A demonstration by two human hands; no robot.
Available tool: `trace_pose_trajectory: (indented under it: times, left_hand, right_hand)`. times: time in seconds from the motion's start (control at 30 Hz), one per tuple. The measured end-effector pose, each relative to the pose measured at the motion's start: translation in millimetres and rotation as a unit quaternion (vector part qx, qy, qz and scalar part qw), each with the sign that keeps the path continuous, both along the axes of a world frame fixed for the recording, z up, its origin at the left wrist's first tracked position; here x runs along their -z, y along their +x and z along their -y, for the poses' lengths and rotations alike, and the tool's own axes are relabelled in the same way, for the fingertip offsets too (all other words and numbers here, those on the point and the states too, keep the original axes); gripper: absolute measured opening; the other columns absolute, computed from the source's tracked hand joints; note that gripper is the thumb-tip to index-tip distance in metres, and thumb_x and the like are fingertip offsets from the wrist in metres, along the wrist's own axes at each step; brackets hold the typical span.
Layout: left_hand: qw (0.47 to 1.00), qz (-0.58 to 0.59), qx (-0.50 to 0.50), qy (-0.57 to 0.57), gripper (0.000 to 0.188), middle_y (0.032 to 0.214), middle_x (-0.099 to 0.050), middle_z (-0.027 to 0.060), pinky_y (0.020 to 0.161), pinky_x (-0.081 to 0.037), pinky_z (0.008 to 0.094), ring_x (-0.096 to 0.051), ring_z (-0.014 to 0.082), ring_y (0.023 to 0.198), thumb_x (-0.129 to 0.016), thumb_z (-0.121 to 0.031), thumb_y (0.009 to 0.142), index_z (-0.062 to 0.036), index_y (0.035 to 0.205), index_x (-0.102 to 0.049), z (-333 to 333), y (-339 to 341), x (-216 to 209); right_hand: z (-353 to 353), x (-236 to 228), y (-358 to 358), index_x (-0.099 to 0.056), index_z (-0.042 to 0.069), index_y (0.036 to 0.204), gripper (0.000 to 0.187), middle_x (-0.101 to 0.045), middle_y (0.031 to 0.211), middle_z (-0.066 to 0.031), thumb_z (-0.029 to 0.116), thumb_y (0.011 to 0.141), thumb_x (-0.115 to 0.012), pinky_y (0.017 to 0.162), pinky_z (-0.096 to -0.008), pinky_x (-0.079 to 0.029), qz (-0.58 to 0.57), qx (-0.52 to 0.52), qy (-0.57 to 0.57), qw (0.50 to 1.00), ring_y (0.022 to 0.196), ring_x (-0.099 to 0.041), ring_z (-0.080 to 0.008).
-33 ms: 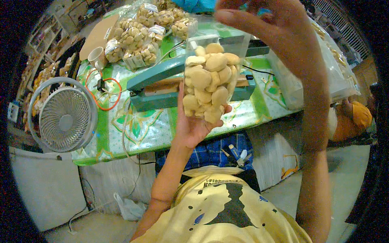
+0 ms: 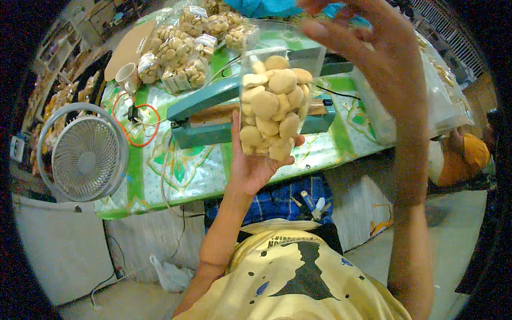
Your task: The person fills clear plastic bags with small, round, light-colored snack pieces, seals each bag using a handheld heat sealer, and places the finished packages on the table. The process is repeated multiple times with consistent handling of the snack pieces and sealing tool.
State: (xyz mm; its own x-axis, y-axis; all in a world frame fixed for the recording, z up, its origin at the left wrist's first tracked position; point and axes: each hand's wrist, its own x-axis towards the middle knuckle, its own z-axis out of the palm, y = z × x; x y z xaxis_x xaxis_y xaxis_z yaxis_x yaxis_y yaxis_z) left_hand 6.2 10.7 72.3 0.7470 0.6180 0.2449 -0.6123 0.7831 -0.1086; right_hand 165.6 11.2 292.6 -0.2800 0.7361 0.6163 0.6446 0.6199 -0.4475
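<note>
Nearest is the yellow shirt (image 2: 298, 282) of the wearer, with a blue checked cloth (image 2: 274, 198) beyond its hem. The left forearm rises from the lower edge, angled inward, to the left hand (image 2: 249, 173), which is turned palm up beneath and behind a clear bag (image 2: 272, 109) of round, pale biscuits. The left grip is closed about the bag's lower part: the thumb runs up along its left side and fingertips curl round its right. The bag stands nearly upright, raised before the wearer, its top uncovered by biscuits.

The right forearm climbs steeply along the right of the view, and the wrist bends so that the right hand (image 2: 373, 45) arches leftward above the bag. It is blurred; the right grip is spread, thumb apart from the fingers, beside the bag's upper edge. Whether it touches the plastic I cannot tell.

Beyond the bag, on the patterned green-and-white surface (image 2: 178, 184), lies a teal bar-shaped machine (image 2: 205, 140) with its upper arm lifted. A grey fan (image 2: 85, 154) stands to the left, with an orange cable (image 2: 158, 118) and a cup (image 2: 128, 77) farther on. At the far side are filled bags of biscuits (image 2: 176, 45) and something blue (image 2: 261, 6).
</note>
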Motion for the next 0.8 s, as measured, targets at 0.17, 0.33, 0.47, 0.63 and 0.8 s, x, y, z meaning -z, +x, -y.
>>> trace_pose_trajectory:
  times: [0.17,0.33,0.47,0.63,0.8]
  left_hand:
    - [0.956,-0.167,-0.23,0.077,0.077,0.146,-0.041,0.0123,0.104,-0.042,0.0537,-0.043,0.0338,0.132,-0.051,-0.058,0.092,-0.013,0.149,-0.028,5,6,-5]
    - [0.818,-0.303,-0.428,0.237,0.077,0.154,-0.029,0.0095,0.116,-0.027,0.0425,-0.033,0.0273,0.14,-0.065,-0.045,0.089,-0.0121,0.149,-0.027,23,24,-7]
    - [0.726,-0.419,-0.436,0.328,0.078,0.151,-0.034,0.0155,0.117,-0.022,0.0437,-0.032,0.0272,0.14,-0.061,-0.053,0.087,-0.0056,0.143,-0.034,7,11,4]
    - [0.702,-0.429,-0.44,0.359,0.08,0.14,-0.046,0.0179,0.112,-0.031,0.0398,-0.043,0.0276,0.131,-0.041,-0.066,0.091,-0.0001,0.138,-0.04,-6,4,32]
    - [0.69,-0.506,-0.445,0.265,0.077,0.13,-0.052,0.015,0.106,-0.037,0.0362,-0.051,0.0253,0.121,-0.03,-0.063,0.095,0.0013,0.133,-0.044,-3,17,49]
  right_hand:
    - [50,118,-5,-0.033,0.008,0.143,0.1,-0.045,0.137,-0.0118,0.023,0.063,-0.091,0.093,-0.0391,-0.052,-0.249,0.041,-0.11,0.961,0.12,-0.053,-0.0259]
    - [48,182,-28,-0.012,0.006,0.15,0.131,-0.031,0.148,-0.0165,0.025,0.052,-0.096,0.11,-0.0403,-0.038,-0.422,0.013,-0.187,0.887,0.135,-0.038,-0.0287]
    - [48,204,-7,-0.014,0.007,0.148,0.128,-0.035,0.145,-0.0137,0.023,0.051,-0.097,0.108,-0.0387,-0.04,-0.346,0.025,-0.226,0.91,0.132,-0.04,-0.026]
    - [38,242,-1,-0.012,0.006,0.151,0.133,-0.029,0.15,-0.0129,0.021,0.049,-0.097,0.113,-0.0395,-0.032,-0.303,-0.065,-0.22,0.925,0.137,-0.034,-0.0264]
    - [29,261,-6,-0.014,0.005,0.152,0.135,-0.029,0.152,-0.0161,0.025,0.048,-0.098,0.116,-0.0416,-0.025,-0.347,-0.076,-0.286,0.89,0.141,-0.029,-0.0303]
